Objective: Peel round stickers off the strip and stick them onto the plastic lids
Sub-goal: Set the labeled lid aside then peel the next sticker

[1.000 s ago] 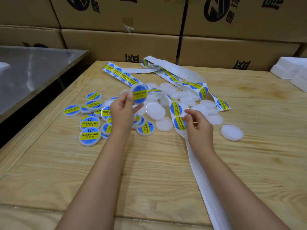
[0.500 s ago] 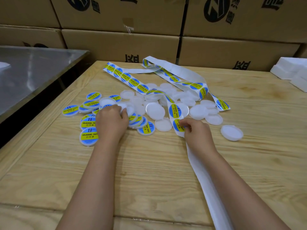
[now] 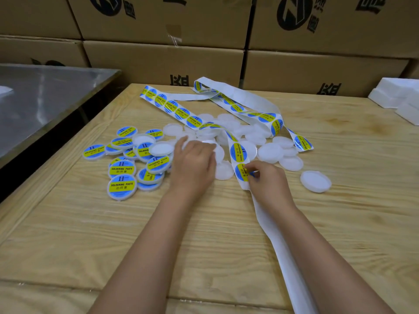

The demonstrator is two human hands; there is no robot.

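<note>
Change noted: a second ago a finished lid was held up in the left hand (image 3: 195, 164); half a second ago it was set down among the labelled lids (image 3: 122, 186). The hand has since been shifted right, onto the plain lids (image 3: 269, 152). Its fingers (image 3: 182, 141) are loosely bent over a clear lid in that heap. Only the back of the hand is shown, so whether the lid is gripped cannot be told.

The right hand (image 3: 267, 180) has been kept at the same spot throughout. The near edge of the lowest sticker (image 3: 242, 172) on the strip (image 3: 288, 257) is pinched between thumb and forefinger. The sticker appears not yet lifted off the backing.

Inference: one lid is judged complete and the next cycle begun, with a blank lid being fetched while the next sticker is started. The peel is judged the slower half.

Position of materials: the bare backing runs from the right hand toward the viewer. The loaded part of the strip loops away over the plain lids to the far side of the desk (image 3: 204, 234). Labelled lids are heaped left of the hands, plain ones behind and to the right. A lone lid (image 3: 315, 181) lies apart at the right.

Surroundings: a pale wooden desk with visible grain. Printed cartons (image 3: 163, 60) are stacked along its far edge. A steel top (image 3: 45, 91) is seen at left across a dark gap, white foam blocks (image 3: 394, 94) at far right.
</note>
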